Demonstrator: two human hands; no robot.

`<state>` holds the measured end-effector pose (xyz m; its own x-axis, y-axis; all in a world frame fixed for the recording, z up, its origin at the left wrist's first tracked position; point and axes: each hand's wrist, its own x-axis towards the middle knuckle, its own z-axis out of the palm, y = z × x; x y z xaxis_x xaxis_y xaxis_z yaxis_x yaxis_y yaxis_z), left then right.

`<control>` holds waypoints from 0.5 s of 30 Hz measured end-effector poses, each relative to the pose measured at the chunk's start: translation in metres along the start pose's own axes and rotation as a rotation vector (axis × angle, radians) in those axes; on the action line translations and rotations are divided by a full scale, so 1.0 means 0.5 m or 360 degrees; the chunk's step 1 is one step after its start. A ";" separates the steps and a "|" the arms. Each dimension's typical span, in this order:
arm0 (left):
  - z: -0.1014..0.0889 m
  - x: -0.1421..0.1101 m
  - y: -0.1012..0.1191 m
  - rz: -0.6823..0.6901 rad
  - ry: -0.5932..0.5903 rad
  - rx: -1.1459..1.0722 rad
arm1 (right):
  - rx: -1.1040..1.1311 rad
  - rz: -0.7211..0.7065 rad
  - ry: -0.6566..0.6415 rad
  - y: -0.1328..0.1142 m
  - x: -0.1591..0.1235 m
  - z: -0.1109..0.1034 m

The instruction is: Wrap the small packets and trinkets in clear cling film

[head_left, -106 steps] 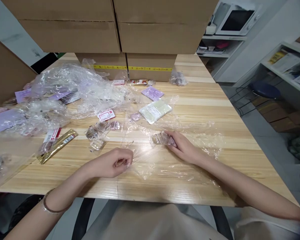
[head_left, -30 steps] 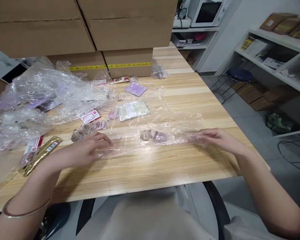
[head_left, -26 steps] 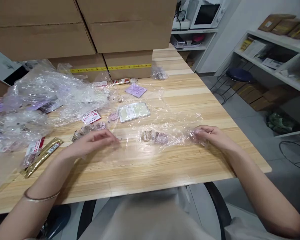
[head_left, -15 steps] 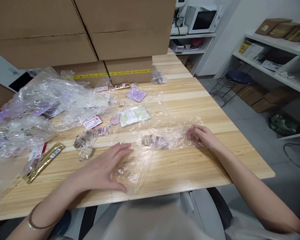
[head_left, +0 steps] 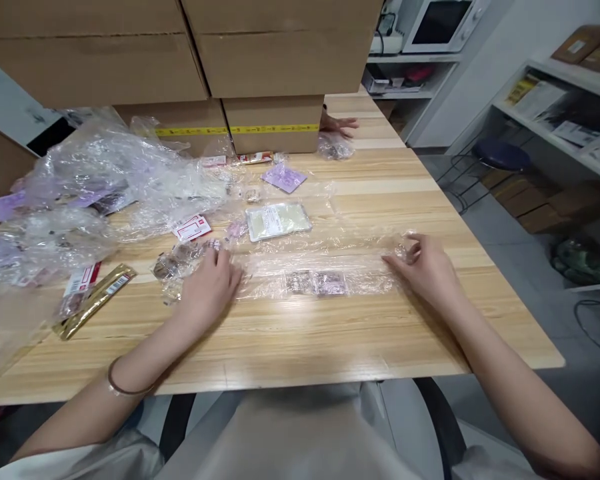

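Note:
A clear plastic bag (head_left: pixel 365 272) lies stretched flat across the table in front of me. Two small wrapped pieces, one brownish (head_left: pixel 299 282) and one purplish (head_left: pixel 330 283), show through its film. My left hand (head_left: pixel 210 280) is closed on the bag's left end, beside a few small wrapped packets (head_left: pixel 167 268). At the other end, my right hand (head_left: pixel 427 270) has its curled fingers on the crinkled film. Just beyond the bag lies a flat pale-green packet with a white label (head_left: pixel 279 221).
Large cardboard boxes (head_left: pixel 280 67) are stacked at the back. Crumpled plastic wrap (head_left: pixel 145 173) heaps on the left, near a gold stick packet (head_left: pixel 97 301) and red-and-white cards (head_left: pixel 193 228). A purple square packet (head_left: pixel 284 177) lies farther back. Another person's hand (head_left: pixel 341 125) reaches past the boxes.
My left hand has moved up and left, from spread fingers to closed on the film. The bag is now flatter, its near part folded away. Another person's hand has appeared beside the boxes.

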<state>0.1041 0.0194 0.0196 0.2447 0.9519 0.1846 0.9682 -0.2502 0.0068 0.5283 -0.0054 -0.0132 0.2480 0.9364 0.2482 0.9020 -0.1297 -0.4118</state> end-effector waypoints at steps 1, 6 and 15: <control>0.001 -0.007 -0.002 0.0157 0.0266 0.0018 | -0.0101 -0.0137 0.0178 -0.005 -0.007 -0.006; -0.002 -0.027 0.018 0.1423 0.0194 -0.0434 | -0.0399 -0.0852 0.0695 -0.042 -0.061 -0.040; 0.049 0.008 0.024 0.1116 -0.0444 -0.0549 | 0.0191 -0.1271 -0.0703 -0.084 -0.063 -0.034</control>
<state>0.1181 0.0246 -0.0039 0.8335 0.5525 0.0078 0.5268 -0.7989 0.2901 0.4889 -0.0350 0.0112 -0.6125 0.7760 0.1509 0.6985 0.6206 -0.3563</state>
